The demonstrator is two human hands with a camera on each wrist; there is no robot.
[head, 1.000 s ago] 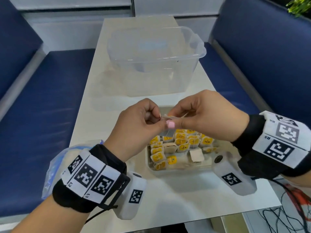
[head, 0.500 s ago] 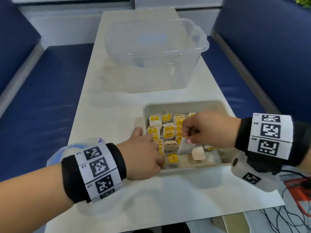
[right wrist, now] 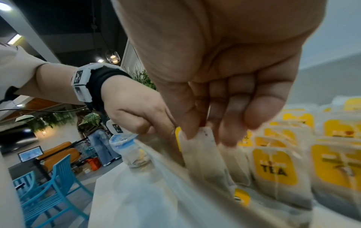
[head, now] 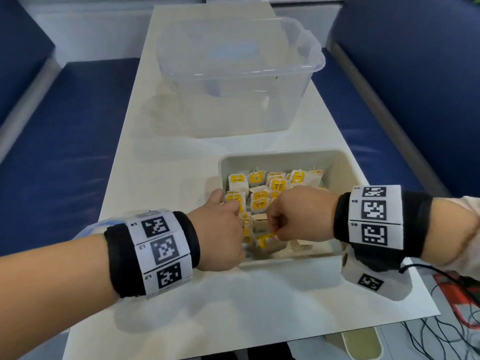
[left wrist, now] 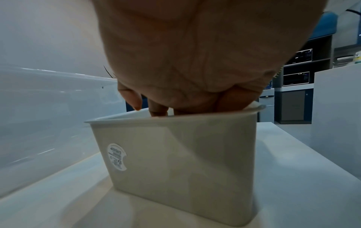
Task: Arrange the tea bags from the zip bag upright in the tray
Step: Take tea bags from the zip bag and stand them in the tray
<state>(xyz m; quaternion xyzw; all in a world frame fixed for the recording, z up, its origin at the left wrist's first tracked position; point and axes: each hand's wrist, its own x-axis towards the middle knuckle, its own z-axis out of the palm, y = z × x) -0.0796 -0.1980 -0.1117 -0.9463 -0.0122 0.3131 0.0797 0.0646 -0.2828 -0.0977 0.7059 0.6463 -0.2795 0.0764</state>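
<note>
Both hands sit low over the grey tray (head: 340,167) at five o'clock on the white table (head: 161,162), their knuckles hiding the tray's near rows, so the tea bags (head: 259,201) can't be counted whole; about a dozen yellow-labelled ones stand upright toward twelve o'clock. The right hand (head: 298,214) pinches one tea bag (right wrist: 203,148) between thumb and curled fingertips, the bag hanging just below them. The left hand (head: 220,232) dips curled fingers over the nine o'clock wall; its grip cannot be told. One clear tub (head: 233,74) stands at twelve o'clock.
</note>
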